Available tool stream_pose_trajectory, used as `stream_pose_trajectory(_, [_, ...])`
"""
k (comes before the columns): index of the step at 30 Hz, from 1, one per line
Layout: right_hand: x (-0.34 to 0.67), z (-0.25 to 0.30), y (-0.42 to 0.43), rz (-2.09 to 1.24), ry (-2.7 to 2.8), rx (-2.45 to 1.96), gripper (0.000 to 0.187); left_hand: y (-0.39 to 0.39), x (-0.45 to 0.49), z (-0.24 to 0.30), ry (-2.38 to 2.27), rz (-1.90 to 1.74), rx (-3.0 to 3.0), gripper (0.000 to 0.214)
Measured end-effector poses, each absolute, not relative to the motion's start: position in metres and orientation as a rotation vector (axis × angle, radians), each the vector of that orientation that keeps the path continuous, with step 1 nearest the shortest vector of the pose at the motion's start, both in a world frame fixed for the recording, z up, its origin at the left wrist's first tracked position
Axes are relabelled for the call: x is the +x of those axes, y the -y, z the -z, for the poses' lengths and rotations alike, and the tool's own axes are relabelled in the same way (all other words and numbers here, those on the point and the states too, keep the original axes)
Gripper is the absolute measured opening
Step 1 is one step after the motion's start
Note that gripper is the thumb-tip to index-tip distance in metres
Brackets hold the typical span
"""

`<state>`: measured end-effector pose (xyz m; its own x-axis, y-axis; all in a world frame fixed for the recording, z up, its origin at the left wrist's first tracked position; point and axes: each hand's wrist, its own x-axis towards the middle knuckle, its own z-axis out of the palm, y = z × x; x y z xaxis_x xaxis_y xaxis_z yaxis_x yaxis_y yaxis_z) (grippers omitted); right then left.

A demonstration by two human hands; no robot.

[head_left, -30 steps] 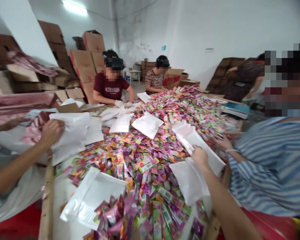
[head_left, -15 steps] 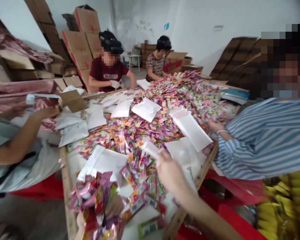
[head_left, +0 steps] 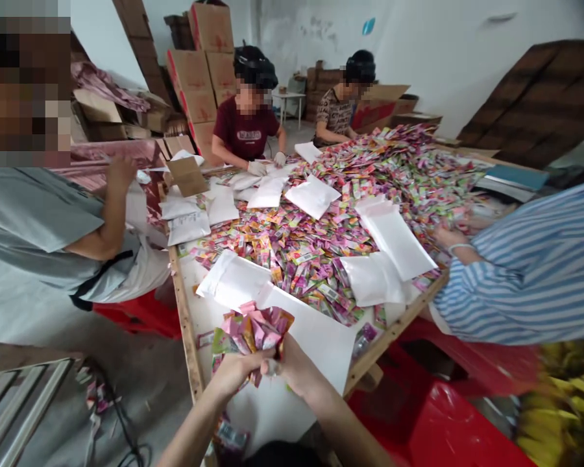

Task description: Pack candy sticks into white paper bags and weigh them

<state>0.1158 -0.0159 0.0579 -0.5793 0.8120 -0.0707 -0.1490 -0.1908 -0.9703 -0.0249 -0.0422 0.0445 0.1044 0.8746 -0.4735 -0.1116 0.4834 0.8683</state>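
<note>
A bunch of small, shiny snack packets [head_left: 255, 329], pink, orange and green, sits between my two hands over the near end of the table. My left hand [head_left: 241, 371] is closed round its left and lower side. My right hand [head_left: 292, 368] grips it from the right, with the fingers of both hands meeting below the bunch. Just beyond lies a flat white bag [head_left: 316, 324]. Farther off, a filled white bag [head_left: 234, 279] rests on the loose packets [head_left: 316, 250]. More white bags [head_left: 372, 279] lie to the right.
A wooden rim [head_left: 187, 334] edges the table. Co-workers sit along the left, far and right sides; a striped sleeve [head_left: 506, 279] is close on the right. Red stools [head_left: 448, 421] stand beside the table. Cables [head_left: 121, 415] and a metal rack [head_left: 24, 402] are at lower left.
My right hand has left the white bag, which lies flat on the table, and has joined my left hand at the packets. The view has swung left.
</note>
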Motion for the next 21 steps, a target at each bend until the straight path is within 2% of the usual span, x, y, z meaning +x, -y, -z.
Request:
stream_pose_trajectory(5, [0.125, -0.035, 0.021, -1.887, 1.208, -0.862, 0.061, 0.041, -0.018, -0.033, -1.143, -0.958, 0.731, 0.029])
stream_pose_trajectory(9, [0.139, -0.049, 0.020, -1.792, 1.337, -0.923, 0.039, 0.038, -0.016, -0.032, -1.058, -1.020, 0.645, 0.025])
stream_pose_trajectory(14, [0.140, -0.057, 0.018, -1.717, 1.531, -1.056, 0.043, 0.037, -0.010, -0.021, -1.050, -1.006, 0.622, 0.034])
stream_pose_trajectory(19, [0.138, -0.052, 0.008, -2.006, 1.242, -0.783, 0.054, 0.035, -0.016, -0.023, -1.157, -0.894, 0.777, 0.038])
stream_pose_trajectory(21, [0.136, -0.049, 0.006, -2.010, 1.193, -0.753, 0.058, 0.034, -0.020, -0.025, -1.231, -0.777, 0.895, 0.041])
